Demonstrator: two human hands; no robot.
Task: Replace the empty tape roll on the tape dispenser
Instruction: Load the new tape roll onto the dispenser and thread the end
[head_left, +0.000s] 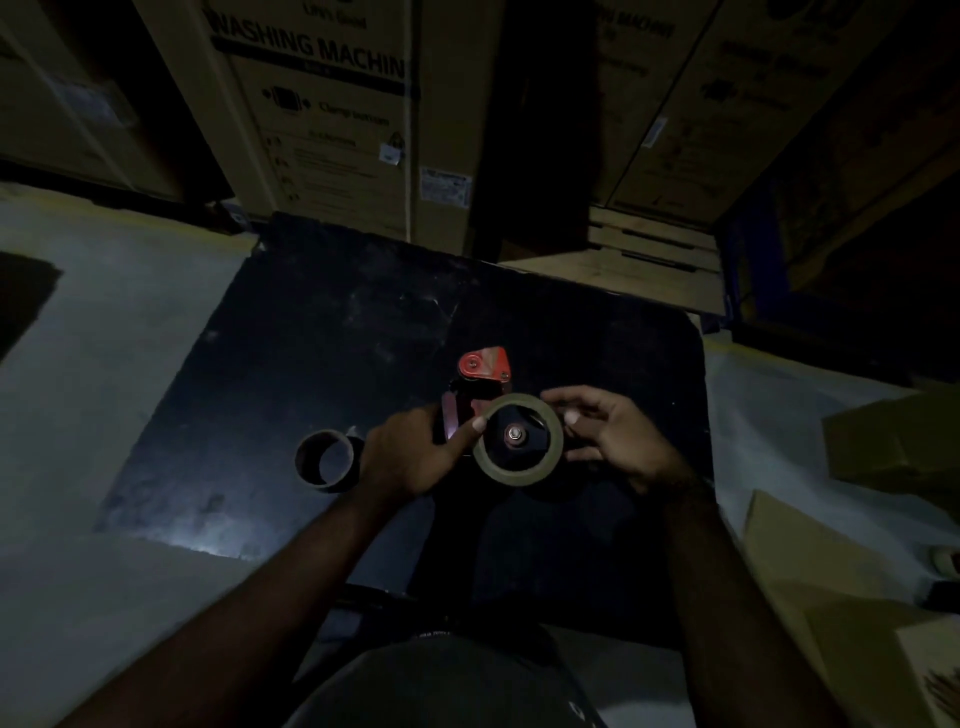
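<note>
A red and black tape dispenser (483, 370) lies on a dark tabletop (322, 332) in dim light. A new brown tape roll (519, 475) sits around the dispenser's hub, whose bolt shows in the middle. My left hand (410, 454) presses a thumb on the roll's left rim and rests against the dispenser's body. My right hand (613, 441) grips the roll's right rim with its fingertips. The empty cardboard core (327, 461) lies on the table to the left of my left hand.
Large washing machine cartons (332, 119) stand behind the table. A wooden pallet (649, 249) sits at the back right. Flat cardboard pieces (841, 597) and a box (898, 441) lie on the floor to the right. A pale floor (104, 364) surrounds the table.
</note>
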